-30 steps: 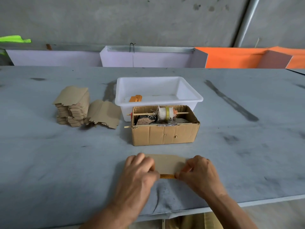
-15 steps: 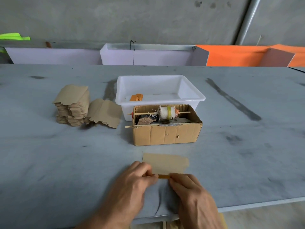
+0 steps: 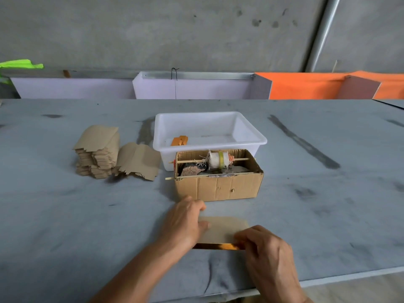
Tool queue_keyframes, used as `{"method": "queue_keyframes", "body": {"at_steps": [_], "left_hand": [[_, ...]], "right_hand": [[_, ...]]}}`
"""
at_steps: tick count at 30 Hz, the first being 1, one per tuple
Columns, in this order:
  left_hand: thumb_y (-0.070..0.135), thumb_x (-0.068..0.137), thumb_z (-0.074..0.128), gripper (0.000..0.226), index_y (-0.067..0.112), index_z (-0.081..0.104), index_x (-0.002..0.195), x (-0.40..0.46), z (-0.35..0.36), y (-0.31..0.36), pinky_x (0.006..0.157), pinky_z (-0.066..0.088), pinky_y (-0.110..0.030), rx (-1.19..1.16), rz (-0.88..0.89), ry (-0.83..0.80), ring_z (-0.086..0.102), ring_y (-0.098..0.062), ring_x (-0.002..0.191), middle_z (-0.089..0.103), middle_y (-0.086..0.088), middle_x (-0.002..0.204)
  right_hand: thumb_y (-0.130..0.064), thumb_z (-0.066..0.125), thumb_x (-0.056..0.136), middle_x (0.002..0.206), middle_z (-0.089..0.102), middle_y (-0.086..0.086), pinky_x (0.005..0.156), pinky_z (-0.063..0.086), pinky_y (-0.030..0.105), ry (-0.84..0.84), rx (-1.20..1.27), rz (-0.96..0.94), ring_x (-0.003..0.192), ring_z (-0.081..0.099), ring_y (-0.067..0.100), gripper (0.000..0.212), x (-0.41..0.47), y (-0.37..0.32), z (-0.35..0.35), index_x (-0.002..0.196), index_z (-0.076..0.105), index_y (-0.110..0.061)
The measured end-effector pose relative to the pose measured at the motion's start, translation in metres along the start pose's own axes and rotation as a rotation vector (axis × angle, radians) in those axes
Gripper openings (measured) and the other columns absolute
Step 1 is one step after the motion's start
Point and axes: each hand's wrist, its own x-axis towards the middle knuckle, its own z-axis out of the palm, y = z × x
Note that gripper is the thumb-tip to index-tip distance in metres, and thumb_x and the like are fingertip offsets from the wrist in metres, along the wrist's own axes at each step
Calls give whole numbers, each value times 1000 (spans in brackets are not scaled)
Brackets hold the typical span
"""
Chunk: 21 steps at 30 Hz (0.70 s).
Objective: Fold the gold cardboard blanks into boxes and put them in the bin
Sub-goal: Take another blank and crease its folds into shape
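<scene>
Blank: one gold cardboard blank (image 3: 223,231), laid flat on the bench (image 3: 65,226), gold edge showing nearest the person.
Right grip: right hand (image 3: 265,248), fingers curled, near right corner of the blank pinched.
Left grip: left hand (image 3: 185,221), fingers extended, left end pressed down.
Beyond the grips: brown carton (image 3: 218,184); behind it the white bin (image 3: 209,132).
Far left of grips: stacked blanks (image 3: 98,152).
</scene>
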Motion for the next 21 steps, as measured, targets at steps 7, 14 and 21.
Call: {"method": "queue_keyframes", "body": {"at_steps": [7, 14, 21], "left_hand": [[30, 72, 81, 23, 26, 63, 85, 4, -11, -3, 71, 43, -22, -148, -168, -109, 53, -10, 79, 54, 11, 80], [29, 73, 79, 30, 27, 50, 64, -1, -9, 0, 70, 37, -23, -76, -134, -42, 51, -13, 83, 47, 12, 80], [17, 75, 77, 24, 20, 61, 93, -1, -15, -6, 76, 49, -27, -181, -113, -105, 56, -11, 79, 56, 10, 80]], "right_hand": [[-5, 61, 83, 88, 69, 2, 73, 50, 33, -92, 49, 85, 79, 64, 22, 19, 19, 1, 2, 90, 75, -15], [-14, 62, 83, 100, 61, 1, 71, 43, 25, -112, -42, 7, 88, 58, 22, 18, 28, -2, 6, 98, 72, -15], [-22, 62, 87, 122, 58, -3, 87, 35, 20, -321, -113, -142, 110, 45, 19, 37, 55, -8, 12, 124, 62, -22]]}}
